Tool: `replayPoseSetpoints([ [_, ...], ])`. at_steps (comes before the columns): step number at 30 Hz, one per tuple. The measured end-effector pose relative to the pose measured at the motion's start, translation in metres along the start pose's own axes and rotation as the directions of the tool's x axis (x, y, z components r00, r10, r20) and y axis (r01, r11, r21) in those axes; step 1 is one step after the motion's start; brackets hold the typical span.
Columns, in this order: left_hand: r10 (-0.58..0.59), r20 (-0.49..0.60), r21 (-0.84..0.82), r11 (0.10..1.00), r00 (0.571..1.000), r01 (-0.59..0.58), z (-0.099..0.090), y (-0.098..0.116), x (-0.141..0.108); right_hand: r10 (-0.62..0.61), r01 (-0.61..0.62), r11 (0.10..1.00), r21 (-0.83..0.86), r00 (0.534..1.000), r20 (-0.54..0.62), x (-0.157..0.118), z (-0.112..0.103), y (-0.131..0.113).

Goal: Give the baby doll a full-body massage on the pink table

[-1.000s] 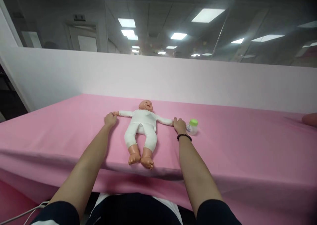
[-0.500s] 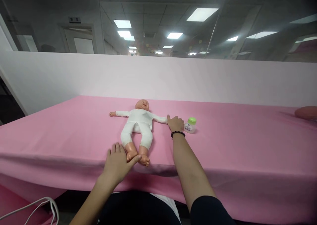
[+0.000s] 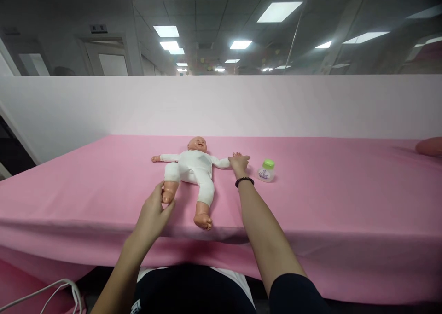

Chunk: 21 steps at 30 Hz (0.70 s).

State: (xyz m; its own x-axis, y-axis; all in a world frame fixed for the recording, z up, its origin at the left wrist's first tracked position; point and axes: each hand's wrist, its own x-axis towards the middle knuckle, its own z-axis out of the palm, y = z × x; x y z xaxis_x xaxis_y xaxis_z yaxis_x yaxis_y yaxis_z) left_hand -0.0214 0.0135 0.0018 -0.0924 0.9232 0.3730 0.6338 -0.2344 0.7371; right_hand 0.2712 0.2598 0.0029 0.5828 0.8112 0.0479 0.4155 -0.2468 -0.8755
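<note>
While the doll [image 3: 196, 166] lies on its back on the pink cloth [image 3: 311, 185], its head toward the white wall [image 3: 221, 104] and its feet toward us, we have both hands on it. Our left hand [image 3: 154, 211] grasps the foot [image 3: 169, 192] on our left, with the thumb on the near side of it and fingers at its outer side; that leg is bent and drawn outward. The other leg [image 3: 206, 189] is stretched toward the near edge of the cloth, its foot untouched. Our right hand [image 3: 240, 164], with a dark beaded bracelet [image 3: 244, 181] at the wrist, is closed around the end of the doll's arm on our right, the small fingers showing just above our grip. The doll's other arm [image 3: 169, 158] reaches out sideways on the cloth, free of our hands. Just to the right of our right hand, apart from it, a clear jar [image 3: 266, 172] with a green lid [image 3: 268, 164] stands upright. At the far right edge of the view lies a rounded object [image 3: 429, 147], only partly visible, and we cannot tell what it is.
</note>
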Motion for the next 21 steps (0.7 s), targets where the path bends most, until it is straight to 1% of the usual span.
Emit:
replayPoseSetpoints([
  [2,0.020,-0.097,-0.016,1.000,0.995,-0.021,-0.006,0.006,0.014,-0.028,0.029,0.999,0.045,0.999,-0.019,-0.001,0.002,-0.007],
  [4,0.056,-0.150,0.005,0.998,0.987,-0.055,-0.010,0.015,0.034,-0.109,0.111,0.990,0.081,0.993,-0.035,-0.004,0.002,-0.012],
  [6,0.119,-0.139,0.057,0.992,0.983,-0.112,-0.009,0.024,0.058,-0.235,0.242,0.965,0.103,0.969,-0.070,-0.012,0.003,-0.018],
  [7,0.153,-0.127,0.081,0.986,0.980,-0.144,-0.007,0.027,0.071,-0.309,0.318,0.942,0.107,0.946,-0.092,-0.018,0.004,-0.021],
  [9,0.222,-0.064,0.108,0.971,0.973,-0.214,0.001,0.029,0.097,-0.464,0.476,0.874,0.101,0.878,-0.117,-0.030,0.007,-0.026],
  [11,0.236,0.002,0.108,0.966,0.972,-0.235,0.012,0.025,0.118,-0.611,0.617,0.782,0.089,0.787,-0.085,-0.043,0.013,-0.031],
  [13,0.200,0.076,0.081,0.975,0.977,-0.206,0.023,0.019,0.132,-0.725,0.723,0.686,0.074,0.688,-0.001,-0.054,0.020,-0.034],
  [16,0.168,0.189,0.040,0.983,0.968,-0.179,0.037,0.010,0.141,-0.818,0.820,0.570,0.062,0.558,0.142,-0.064,0.029,-0.033],
  [18,0.181,0.227,0.036,0.980,0.957,-0.194,0.042,0.007,0.142,-0.845,0.853,0.516,0.080,0.492,0.210,-0.066,0.033,-0.031],
  [19,0.187,0.237,0.038,0.979,0.953,-0.202,0.044,0.007,0.142,-0.853,0.862,0.498,0.095,0.468,0.231,-0.067,0.035,-0.030],
  [20,0.192,0.243,0.041,0.977,0.951,-0.207,0.044,0.007,0.142,-0.858,0.865,0.489,0.114,0.454,0.241,-0.067,0.037,-0.029],
  [21,0.193,0.243,0.043,0.977,0.951,-0.210,0.043,0.008,0.140,-0.860,0.862,0.488,0.133,0.450,0.240,-0.067,0.038,-0.029],
])
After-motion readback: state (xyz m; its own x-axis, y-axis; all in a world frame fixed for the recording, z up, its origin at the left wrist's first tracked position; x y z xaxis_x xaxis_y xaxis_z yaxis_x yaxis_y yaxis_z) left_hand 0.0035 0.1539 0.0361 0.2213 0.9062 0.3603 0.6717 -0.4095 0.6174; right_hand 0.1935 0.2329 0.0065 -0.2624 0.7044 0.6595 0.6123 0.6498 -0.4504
